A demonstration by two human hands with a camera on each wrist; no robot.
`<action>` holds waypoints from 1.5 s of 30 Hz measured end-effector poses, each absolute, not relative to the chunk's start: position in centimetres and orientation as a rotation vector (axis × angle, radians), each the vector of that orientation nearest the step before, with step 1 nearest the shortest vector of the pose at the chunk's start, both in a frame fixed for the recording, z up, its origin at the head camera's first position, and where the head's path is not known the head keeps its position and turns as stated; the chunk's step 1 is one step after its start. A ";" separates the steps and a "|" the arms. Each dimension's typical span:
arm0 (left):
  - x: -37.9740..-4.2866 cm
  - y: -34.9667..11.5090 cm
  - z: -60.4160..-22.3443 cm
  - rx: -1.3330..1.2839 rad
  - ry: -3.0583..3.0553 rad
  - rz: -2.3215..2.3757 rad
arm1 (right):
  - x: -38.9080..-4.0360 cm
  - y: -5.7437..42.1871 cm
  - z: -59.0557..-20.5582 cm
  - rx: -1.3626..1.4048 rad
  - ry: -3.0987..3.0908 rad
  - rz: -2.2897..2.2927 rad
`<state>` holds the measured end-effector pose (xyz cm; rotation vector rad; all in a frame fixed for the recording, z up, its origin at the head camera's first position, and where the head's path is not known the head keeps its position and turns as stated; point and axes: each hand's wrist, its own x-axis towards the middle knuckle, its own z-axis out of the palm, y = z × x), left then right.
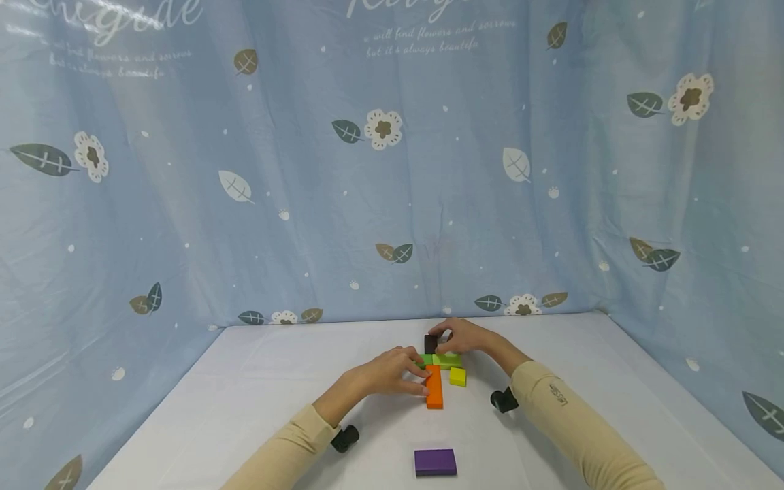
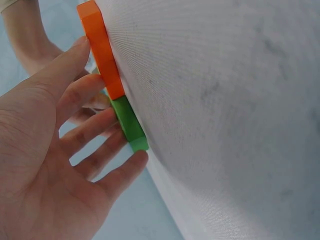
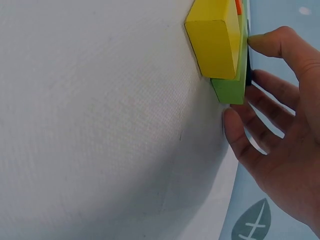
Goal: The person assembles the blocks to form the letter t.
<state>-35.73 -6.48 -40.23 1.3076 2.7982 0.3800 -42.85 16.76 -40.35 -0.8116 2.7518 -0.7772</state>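
Note:
In the head view my left hand lies along the left side of an orange block. Its thumb and index fingertips touch that side, the other fingers reaching a green block at the orange block's far end. My right hand pinches a black block, index finger at its far edge and thumb at the near right. Both the green block and a light green block lie in a row in front of the black one. Just right of the orange block sits a small yellow block.
A purple block lies apart near the front of the white table. Black wrist devices show beneath both sleeves. A blue patterned curtain surrounds the table at the back and sides.

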 end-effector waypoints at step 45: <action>-36.0 -6.8 -40.4 1.310 2.787 0.403 | -34.8 20.0 -38.3 -0.747 2.941 -0.949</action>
